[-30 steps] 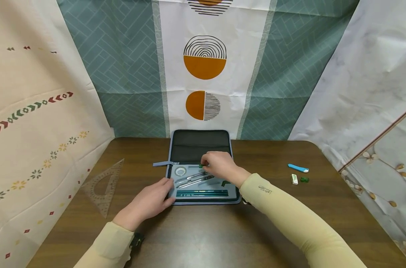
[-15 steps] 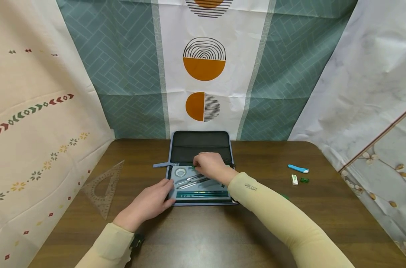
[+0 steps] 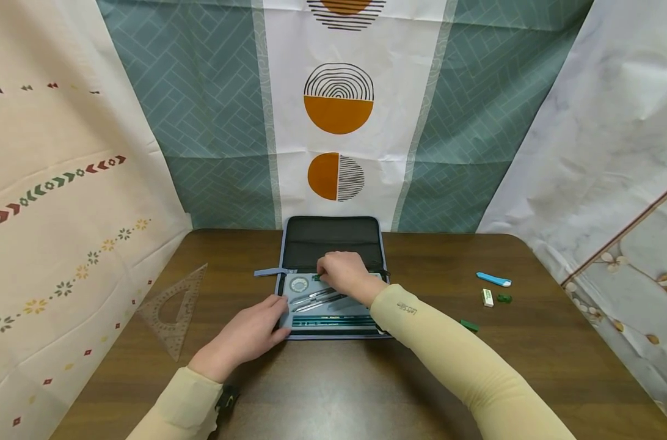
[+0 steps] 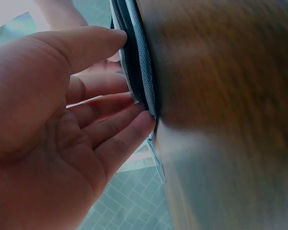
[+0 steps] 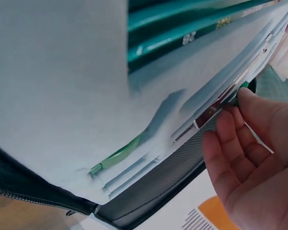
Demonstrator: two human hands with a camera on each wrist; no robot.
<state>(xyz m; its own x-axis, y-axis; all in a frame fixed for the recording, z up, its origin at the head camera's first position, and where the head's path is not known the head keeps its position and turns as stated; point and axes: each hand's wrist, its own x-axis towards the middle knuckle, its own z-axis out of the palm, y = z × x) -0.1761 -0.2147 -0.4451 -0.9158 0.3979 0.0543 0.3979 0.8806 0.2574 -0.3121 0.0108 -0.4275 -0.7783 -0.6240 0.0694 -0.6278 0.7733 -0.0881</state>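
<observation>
An unfolded zip case [image 3: 333,241] with a black lid holds a grey tray [image 3: 335,308]. My right hand [image 3: 344,272] is over the tray's far part, pinching a small green piece [image 5: 243,86] between thumb and forefinger; most of it is hidden by the fingers. Beside those fingers a metal compass [image 5: 209,114] lies in its slot. My left hand [image 3: 256,327] rests at the case's left edge, fingertips and thumb [image 4: 98,42] touching the zip border. Several green pencils [image 3: 333,321] lie along the tray's near side, and a round pale disc [image 3: 298,285] sits at far left.
A clear set square [image 3: 176,311] lies on the table at left. At right are a blue cutter knife [image 3: 493,279], a white eraser [image 3: 487,297], a small dark green item [image 3: 504,298] and a green piece [image 3: 468,326] beside my right forearm.
My right hand has moved left along the tray's far side with the small green piece, then stayed there. Its forearm now uncovers the green piece on the table. My left hand has stayed put.
</observation>
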